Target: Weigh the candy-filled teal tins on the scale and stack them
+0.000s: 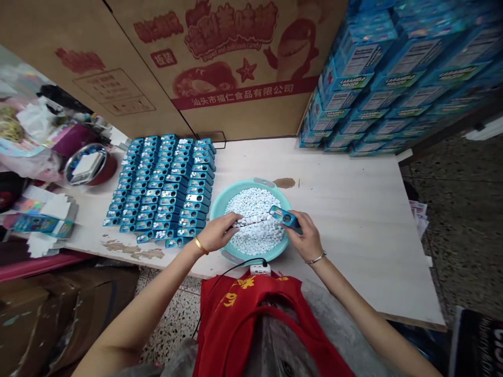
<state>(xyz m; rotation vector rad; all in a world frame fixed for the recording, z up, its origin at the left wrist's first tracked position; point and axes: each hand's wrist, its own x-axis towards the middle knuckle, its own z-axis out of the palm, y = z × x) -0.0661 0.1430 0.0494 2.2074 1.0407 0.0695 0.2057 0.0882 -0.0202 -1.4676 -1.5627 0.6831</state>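
Note:
A turquoise basin (217, 205) full of small white candies (255, 241) stands at the table's front edge. Over its left side, my left hand (220, 231) is closed on the end of a narrow trough-like scoop (253, 219), which is heaped with a row of the same candies. The far end of the scoop reaches the small blue box (283, 215) in my right hand (306, 238). My right fingers are wrapped round this box, which is tilted over the basin's right side. A dark round hole shows in its upper face.
Rows of blue boxes (161, 191) with holes stand left of the basin, some with candies on top. Behind are a large carton (243, 112) and stacked blue packs (353, 99). A red bowl (102, 170) sits at far left. A cable (236, 267) meets a white device (260, 269).

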